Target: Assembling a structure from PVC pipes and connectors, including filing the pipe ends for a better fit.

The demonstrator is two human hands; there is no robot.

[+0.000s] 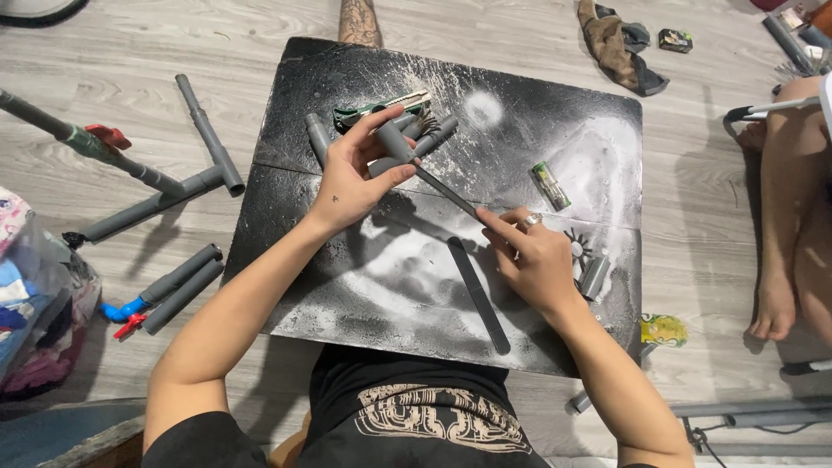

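My left hand (354,173) grips a short grey pipe piece (395,140) above a black, dust-marked board (555,130). My right hand (536,260) holds a thin dark file (446,192) by its near end, and the file's far end reaches the pipe piece. A second flat dark strip (479,295) lies on the board just left of my right hand. Beyond my left hand lie several grey pipe pieces (433,137) and a green utility knife (381,108).
A small green-and-white tube (550,185) and a grey fitting (594,276) lie on the board's right part. Assembled grey pipes (165,186) and loose pipes with blue and red fittings (169,290) lie on the floor at left. Another person's bare legs (793,208) are at right.
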